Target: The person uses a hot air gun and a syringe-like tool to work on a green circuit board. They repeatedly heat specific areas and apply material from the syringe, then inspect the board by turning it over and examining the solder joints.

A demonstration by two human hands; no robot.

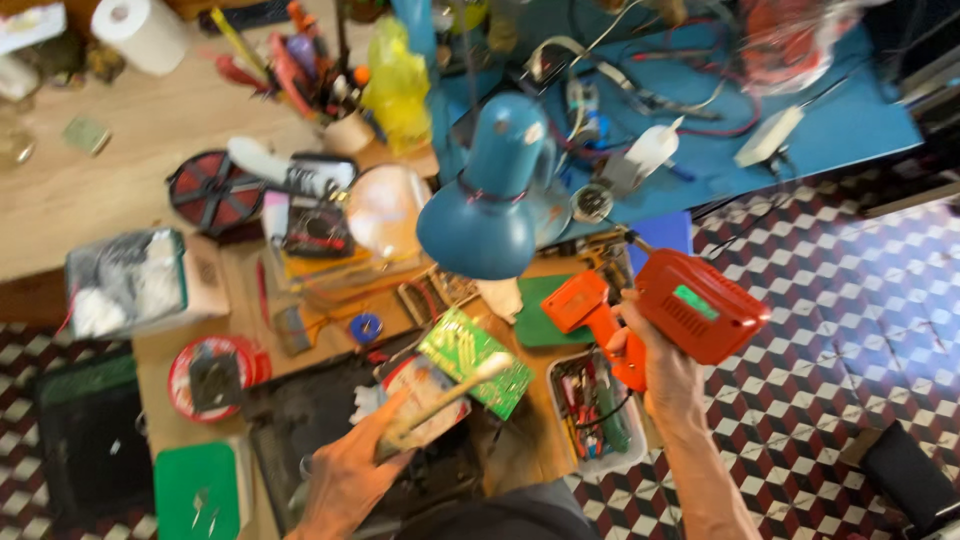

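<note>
My right hand (655,365) grips the handle of an orange pistol-shaped soldering gun (690,305), held up over the right edge of the workbench with its tip pointing back toward the blue mat. My left hand (350,470) holds a pale wooden stick (445,400) whose far end lies across a green circuit board (475,360). The board rests tilted on a small printed box (420,395) near the middle of the bench. The image is motion-blurred.
A blue desk lamp (490,210) hangs over the bench centre. Around it lie a clear tray of small tools (595,410), a red reel (215,375), a green plastic lid (195,490), a paper roll (145,30), a blue mat (850,125) with cables, and a checkered floor (850,330).
</note>
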